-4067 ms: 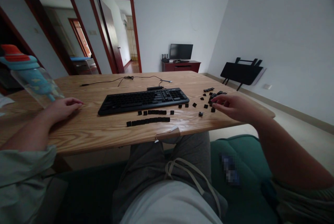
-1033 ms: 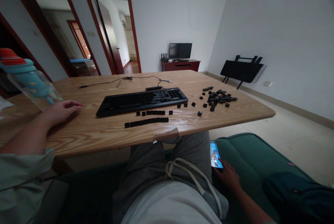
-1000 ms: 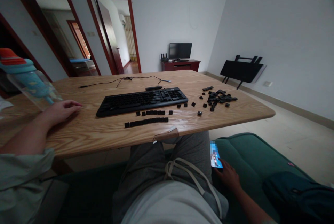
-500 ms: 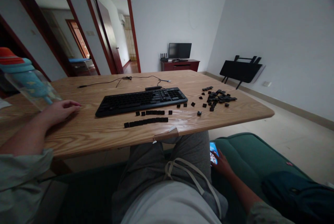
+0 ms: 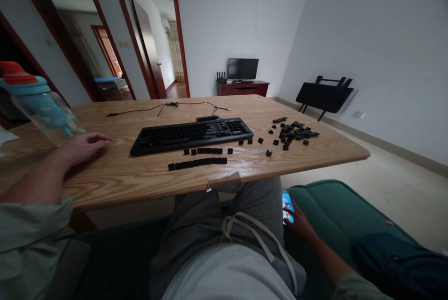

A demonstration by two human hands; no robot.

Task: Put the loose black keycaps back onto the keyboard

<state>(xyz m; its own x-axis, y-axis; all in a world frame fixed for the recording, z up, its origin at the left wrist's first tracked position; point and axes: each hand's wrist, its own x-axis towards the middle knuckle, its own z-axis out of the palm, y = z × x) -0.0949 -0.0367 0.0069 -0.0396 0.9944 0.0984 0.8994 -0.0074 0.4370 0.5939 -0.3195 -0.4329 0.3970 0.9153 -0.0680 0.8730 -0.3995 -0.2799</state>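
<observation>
My left hand (image 5: 86, 147) rests on the wooden table with its fingers loosely stretched, holding nothing. Just behind it stands a clear and blue water bottle (image 5: 47, 111) with a red lid. Beside my right thigh, the fingers of my right hand (image 5: 300, 220) are apart and touch the lit screen of a phone (image 5: 287, 202) lying on the green seat. A black keyboard (image 5: 191, 136) lies in the middle of the table. In front of it are two rows of black keycaps (image 5: 201, 163). A loose pile of keycaps (image 5: 296, 132) lies to its right.
A thin black cable (image 5: 171, 104) runs along the back of the table (image 5: 133, 183). Brown tape (image 5: 224, 180) covers part of the front edge. On the green seat (image 5: 336, 206) to my right lies a dark bag (image 5: 395, 262). A folded black table (image 5: 324, 97) leans against the wall.
The view has shifted slightly to the left. My right fingers have moved a little on the phone screen. My left hand, the keyboard and the keycaps keep their places.
</observation>
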